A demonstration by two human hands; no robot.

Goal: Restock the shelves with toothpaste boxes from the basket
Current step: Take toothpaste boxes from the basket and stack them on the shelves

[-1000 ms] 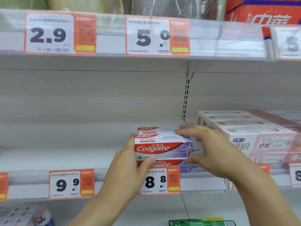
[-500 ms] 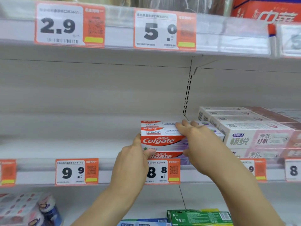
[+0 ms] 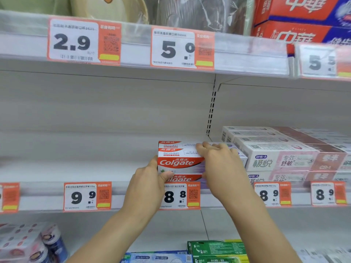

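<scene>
I have my left hand (image 3: 147, 184) curled round the left end of the top Colgate box (image 3: 179, 162), right hand (image 3: 221, 164) fingers flat over its top, box stacked at the shelf (image 3: 47, 196) front edge, pink boxes (image 3: 281, 158) just right.

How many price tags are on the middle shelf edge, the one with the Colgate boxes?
5: one cut off at the far left, 9.9, 8.8 partly behind the left hand, and two 8.9 tags on the right.
</scene>
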